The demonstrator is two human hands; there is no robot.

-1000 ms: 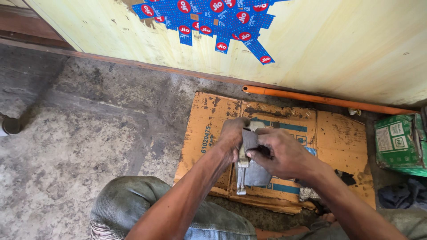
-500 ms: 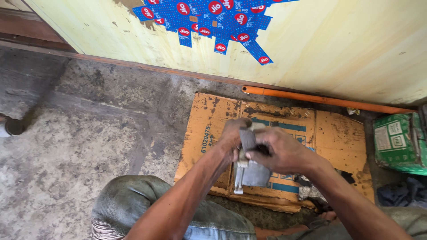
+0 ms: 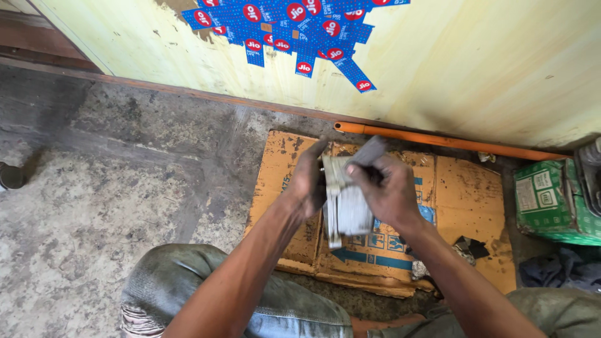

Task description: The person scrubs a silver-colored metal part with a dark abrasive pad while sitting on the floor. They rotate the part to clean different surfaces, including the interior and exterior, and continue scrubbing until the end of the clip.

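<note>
A person sits on a rough concrete floor (image 3: 94, 206), seen from above, with both bare arms stretched forward over a flattened, oil-stained cardboard sheet (image 3: 466, 206). The left hand (image 3: 308, 181) is closed around the left side of a grey metal part (image 3: 347, 200), fingers curled behind it, holding it upright above the cardboard. The right hand (image 3: 388, 191) grips the same part from the right and from on top, its fingers folded over the upper edge, where a flat, dark grey piece (image 3: 369, 150) sticks up at a slant between the fingertips. Whether that piece belongs to the part or is held separately cannot be told. The part sits directly between the two hands, touching both palms.

Beyond the hands, an orange pipe (image 3: 451, 141) lies along the foot of a pale yellow wall (image 3: 501, 62), which carries a cluster of blue stickers (image 3: 288, 25) above and to the left of the hands. Well to the right of the right hand stands a green carton (image 3: 551, 200), with dark cloth (image 3: 557, 269) just below it. Near the right forearm, small dark scraps (image 3: 469, 247) lie on the cardboard. The person's knees, in worn grey jeans (image 3: 188, 281), frame the bottom of the view.
</note>
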